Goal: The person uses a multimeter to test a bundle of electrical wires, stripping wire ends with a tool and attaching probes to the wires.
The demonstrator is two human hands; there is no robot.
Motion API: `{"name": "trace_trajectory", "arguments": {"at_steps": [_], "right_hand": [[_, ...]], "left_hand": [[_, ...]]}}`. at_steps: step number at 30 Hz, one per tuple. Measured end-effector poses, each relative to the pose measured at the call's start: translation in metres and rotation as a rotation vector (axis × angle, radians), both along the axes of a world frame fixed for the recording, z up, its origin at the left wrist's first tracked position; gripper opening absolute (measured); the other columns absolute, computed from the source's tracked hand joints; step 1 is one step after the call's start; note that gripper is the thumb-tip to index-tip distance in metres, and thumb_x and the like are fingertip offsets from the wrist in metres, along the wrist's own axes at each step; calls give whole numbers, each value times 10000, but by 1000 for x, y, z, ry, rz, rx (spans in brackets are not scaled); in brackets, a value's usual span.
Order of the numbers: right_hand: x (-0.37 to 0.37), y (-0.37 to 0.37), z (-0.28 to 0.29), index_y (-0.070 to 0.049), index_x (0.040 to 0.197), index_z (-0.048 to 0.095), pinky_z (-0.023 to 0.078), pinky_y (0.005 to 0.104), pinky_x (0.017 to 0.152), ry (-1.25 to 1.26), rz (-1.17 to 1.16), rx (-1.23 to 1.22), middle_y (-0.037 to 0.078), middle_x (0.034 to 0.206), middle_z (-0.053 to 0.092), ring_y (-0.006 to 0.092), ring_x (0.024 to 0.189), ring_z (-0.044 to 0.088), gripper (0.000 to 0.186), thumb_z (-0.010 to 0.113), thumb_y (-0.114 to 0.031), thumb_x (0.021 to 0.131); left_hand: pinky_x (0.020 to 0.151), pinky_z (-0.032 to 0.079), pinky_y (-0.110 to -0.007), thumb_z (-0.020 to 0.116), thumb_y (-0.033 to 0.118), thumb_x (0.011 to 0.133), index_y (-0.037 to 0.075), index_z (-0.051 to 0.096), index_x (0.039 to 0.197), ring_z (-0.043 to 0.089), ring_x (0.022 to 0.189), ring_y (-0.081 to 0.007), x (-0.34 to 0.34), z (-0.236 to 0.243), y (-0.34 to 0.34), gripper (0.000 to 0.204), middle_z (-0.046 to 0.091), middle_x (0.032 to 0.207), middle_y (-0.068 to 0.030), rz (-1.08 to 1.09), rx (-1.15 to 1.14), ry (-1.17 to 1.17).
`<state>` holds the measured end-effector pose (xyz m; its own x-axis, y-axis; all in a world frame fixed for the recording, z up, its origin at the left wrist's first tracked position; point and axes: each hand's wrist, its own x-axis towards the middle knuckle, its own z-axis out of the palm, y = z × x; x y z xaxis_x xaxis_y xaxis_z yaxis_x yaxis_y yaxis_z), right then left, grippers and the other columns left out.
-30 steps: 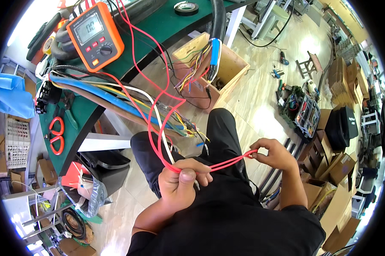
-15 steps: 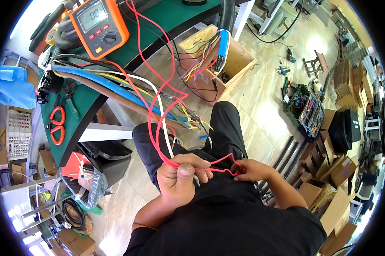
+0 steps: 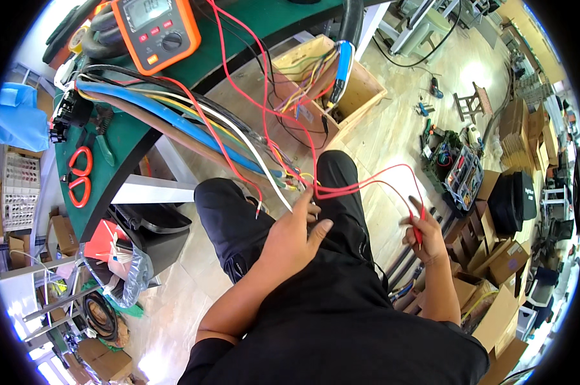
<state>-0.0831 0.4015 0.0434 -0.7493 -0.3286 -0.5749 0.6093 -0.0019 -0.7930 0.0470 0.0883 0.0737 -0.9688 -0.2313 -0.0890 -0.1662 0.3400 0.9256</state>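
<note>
My left hand (image 3: 293,234) is at my lap, thumb held apart and fingertips at the red test leads (image 3: 341,190) beside the white wire (image 3: 264,165). My right hand (image 3: 424,234), farther right, grips the red probe end (image 3: 419,231) of the looped leads. Above them, the orange meter (image 3: 155,35) lies on the green worktable (image 3: 91,212). A thick bundle with a blue cable (image 3: 197,125) hangs from the table toward my knees, its colored wire ends clustered partly behind my left fingertips. Red-handled scissors (image 3: 80,176) lie at the table's left.
A wooden box (image 3: 367,96) with a hanging cable (image 3: 351,19) above it stands under the table. On the floor to the right are an open toolbox (image 3: 463,173), a small stool (image 3: 469,99) and cardboard boxes (image 3: 502,321). A lined bin (image 3: 129,282) sits left.
My left hand has loosened from the red leads and moved up, fingers extending. My right hand has risen to the right with the probe end, spreading the leads into a wider loop.
</note>
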Motion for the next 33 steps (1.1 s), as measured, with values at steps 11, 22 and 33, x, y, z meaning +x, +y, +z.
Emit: {"name": "trace_trajectory", "arguments": {"at_steps": [11,22,33], "right_hand": [[0,-30,-16,-76,1537,267,575,338,649,47,-43,95,207,1025,644,103,523,521,563,432,-251,1028],[9,-90,15,-34,1541,211,517,299,739,-42,868,-225,183,878,699,209,792,681,835,652,-324,894],[8,-109,10,17,1372,472,494,241,696,107,653,-113,107,881,684,121,760,630,562,637,-274,920]], "left_hand": [[941,499,-366,511,38,964,-55,530,1241,647,1120,-294,40,-33,-19,293,633,1208,-230,126,-39,-54],[940,509,-397,551,-76,838,-20,554,1212,646,1088,-350,44,-20,-16,378,650,1146,-203,31,-88,32],[779,469,-399,778,41,682,95,698,1152,589,827,-265,65,5,-28,480,588,881,-53,190,-778,390]]}}
